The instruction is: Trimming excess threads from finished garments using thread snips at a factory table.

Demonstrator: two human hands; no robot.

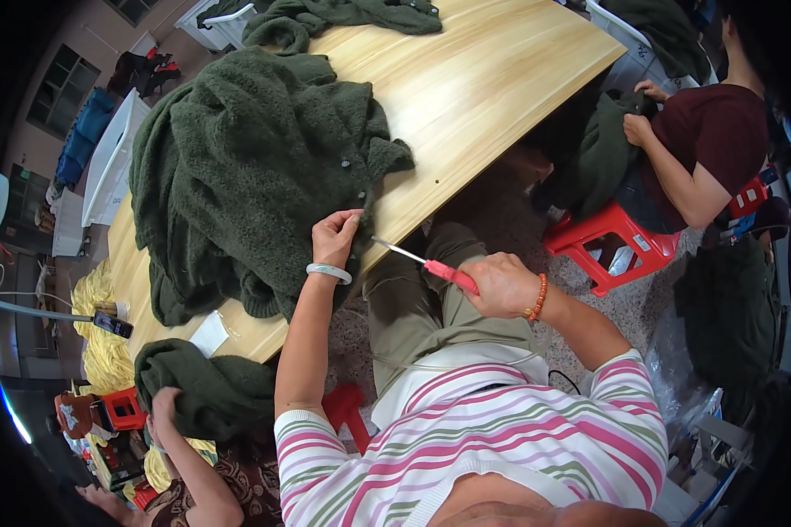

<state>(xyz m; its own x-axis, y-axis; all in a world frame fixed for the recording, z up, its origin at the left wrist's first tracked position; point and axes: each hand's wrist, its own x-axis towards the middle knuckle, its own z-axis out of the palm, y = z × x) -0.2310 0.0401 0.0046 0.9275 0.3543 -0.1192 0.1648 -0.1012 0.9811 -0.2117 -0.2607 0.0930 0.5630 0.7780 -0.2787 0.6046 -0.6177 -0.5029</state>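
A dark green fuzzy knitted cardigan (246, 158) lies heaped on the table, with small buttons along its right edge. My left hand (332, 239) is closed in a pinch on that buttoned edge at the table's near side. In my right hand (508, 286) is a red-handled tool (448, 274), its fingers wrapped round the handle. The tool's thin metal shaft points left and its tip is close to the cardigan's edge, just right of my left fingers. I cannot tell whether the tip touches the knit.
The light wooden table (492, 79) spans the middle. More green knitwear (351, 13) lies at its far end. Co-workers handle green garments at the right, beside a red stool (611, 241), and at the lower left. A white paper (209, 334) and a mounted phone (112, 325) are at the left.
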